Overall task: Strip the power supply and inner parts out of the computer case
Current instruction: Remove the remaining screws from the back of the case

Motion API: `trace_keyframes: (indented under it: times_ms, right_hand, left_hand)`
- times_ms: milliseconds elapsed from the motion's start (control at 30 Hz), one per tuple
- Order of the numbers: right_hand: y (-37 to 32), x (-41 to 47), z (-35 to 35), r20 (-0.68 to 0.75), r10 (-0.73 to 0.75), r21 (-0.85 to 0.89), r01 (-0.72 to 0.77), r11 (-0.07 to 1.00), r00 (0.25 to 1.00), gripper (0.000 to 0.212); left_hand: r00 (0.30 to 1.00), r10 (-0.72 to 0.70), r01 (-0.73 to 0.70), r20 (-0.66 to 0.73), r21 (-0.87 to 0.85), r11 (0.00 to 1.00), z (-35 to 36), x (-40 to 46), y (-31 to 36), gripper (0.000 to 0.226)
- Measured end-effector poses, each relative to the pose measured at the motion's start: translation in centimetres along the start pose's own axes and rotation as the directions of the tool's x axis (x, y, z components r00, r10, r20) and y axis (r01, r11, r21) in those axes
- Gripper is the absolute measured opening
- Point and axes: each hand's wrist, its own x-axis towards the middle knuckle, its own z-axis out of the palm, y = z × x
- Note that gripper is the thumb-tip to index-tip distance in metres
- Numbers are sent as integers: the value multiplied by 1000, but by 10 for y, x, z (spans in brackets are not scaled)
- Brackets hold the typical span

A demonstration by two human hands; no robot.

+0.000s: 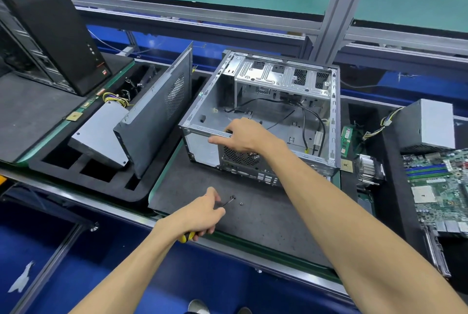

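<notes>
The computer case [263,116] lies on its side on the dark mat of the bench [253,232], open face up. It is nearly gutted: only a few black cables [307,116] trail across its floor, and the drive cage [281,78] remains at its far end.

The right hand [240,136] rests on the case's near top rail, fingers [217,140] curled over the edge and pointing toward the case's left corner. It looks like a steadying grip on the rail, though the contact point itself is hidden under the hand.

The left hand [202,212] is in front of the case, well apart from it, clamped round a screwdriver [188,236] with a yellow-and-black handle. Its shaft points away toward the case's rear panel, tip just beside two loose screws [236,199] on the mat.

A power supply [425,123] already stands out to the right of the case, with a motherboard [435,187] nearer than it. A side panel [157,111] leans to the case's left.

The right hand is the nearer one, so whatever is left inside lies beyond and below its fingers; the cables run mostly front to back along the case's length.
</notes>
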Motion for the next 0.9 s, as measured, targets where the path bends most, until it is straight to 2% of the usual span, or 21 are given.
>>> trace_keyframes:
  times_ms: [133,300,433,600,667,767,833,900]
  right_hand:
    - [-1,0,-1,5,-3,0,3,1000,1000,70]
    - [3,3,2,-5,-9,37,9,999,1000,70]
    - [4,4,4,-14,-1,71,2,997,1000,76]
    - [3,-2,1,2,60,0,-60,998,998,87]
    - [6,-6,0,36,88,-20,-88,996,995,96]
    - [13,-13,-7,170,152,-27,-150,988,974,104]
    - [21,-17,-13,243,173,-10,-176,984,955,101]
    - [28,-21,-17,264,162,20,-173,985,951,90]
  left_hand:
    - [996,-6,-4,-89,-107,994,-1,-2,-2,11]
    - [967,83,-137,-239,-218,966,-4,-4,1,11]
    - [946,93,-201,-310,-337,920,1,-7,4,11]
    - [928,87,-206,-363,-305,930,7,-8,6,2]
    - [930,67,-183,-361,-297,937,10,-8,8,11]
    - [937,72,-195,-341,-339,920,13,-6,14,10]
    - [936,102,-236,-336,-387,891,16,-5,18,7]
    - [929,140,-273,-344,-379,884,19,-4,21,4]
